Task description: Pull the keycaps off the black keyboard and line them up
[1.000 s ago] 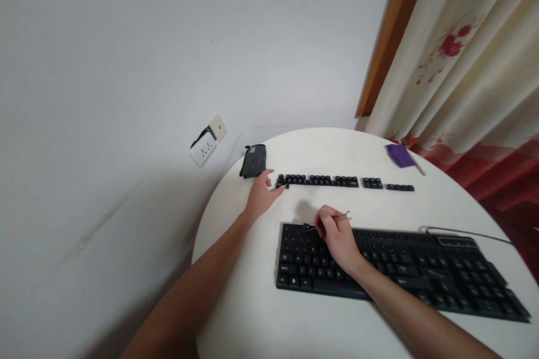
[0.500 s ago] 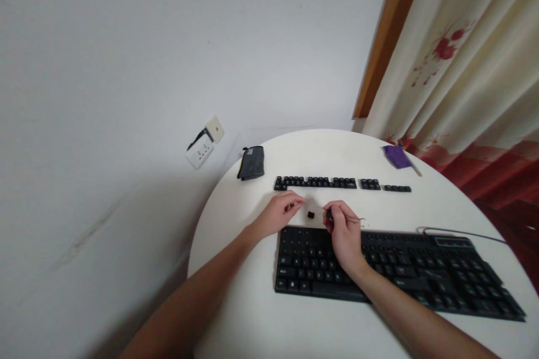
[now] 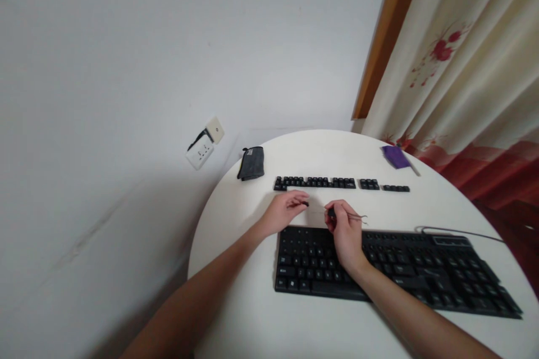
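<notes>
My left hand (image 3: 288,210) is closed in a pinch on a small black keycap (image 3: 305,204), held just above the white table. A little to the right, my right hand (image 3: 343,224) grips a wire keycap puller (image 3: 332,212) with a black middle. Its thin wire ends stick out past the fingers on the right. My right wrist lies over the black keyboard (image 3: 404,272), whose upper left key rows show bare spots. Behind both hands stretches a row of removed black keycaps (image 3: 318,182).
On the round white table (image 3: 236,247) a dark zip pouch (image 3: 251,164) stands at the back left. A purple cloth-like thing (image 3: 394,156) with a pale stick lies at the back right. The keyboard cable (image 3: 463,233) runs off rightward. A wall socket (image 3: 200,151) and curtain (image 3: 463,67) border the table.
The loose keycap that lay on the table between the hands is now in my left fingers. My left hand has shifted slightly right; my right hand still holds the puller.
</notes>
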A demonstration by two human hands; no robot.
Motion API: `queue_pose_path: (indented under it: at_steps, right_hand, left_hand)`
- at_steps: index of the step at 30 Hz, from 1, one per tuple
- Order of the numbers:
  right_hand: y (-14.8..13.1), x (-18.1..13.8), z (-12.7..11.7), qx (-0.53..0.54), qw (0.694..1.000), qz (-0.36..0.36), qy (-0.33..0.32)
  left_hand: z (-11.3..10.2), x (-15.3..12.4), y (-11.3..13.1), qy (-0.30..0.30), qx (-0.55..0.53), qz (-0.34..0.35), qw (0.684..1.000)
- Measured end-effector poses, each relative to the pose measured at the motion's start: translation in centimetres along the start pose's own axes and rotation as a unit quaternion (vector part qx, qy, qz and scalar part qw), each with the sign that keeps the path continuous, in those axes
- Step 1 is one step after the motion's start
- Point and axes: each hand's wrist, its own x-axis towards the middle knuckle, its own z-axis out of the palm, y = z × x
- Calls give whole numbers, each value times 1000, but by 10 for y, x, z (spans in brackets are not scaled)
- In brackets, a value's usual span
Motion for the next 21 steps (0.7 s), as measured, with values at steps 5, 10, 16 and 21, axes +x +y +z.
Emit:
queue_pose_path:
  at_steps: [5,10,16,21]
  right_hand:
    - [0,-1,1,1,1000,3,-3]
    - [-1,-1,1,-2,1000,7,-4]
    - [2,1,1,2,1000,12,-8]
    - [2,0,1,10,1000,17,-13]
  left_hand:
    - [-10,-1,-5,64,-299,-59,950]
    - [-11,0,-6,67,-352,-70,931]
    - [-10,-2,-5,80,-177,-55,979]
    - [-18,0,-6,93,-23,10,995]
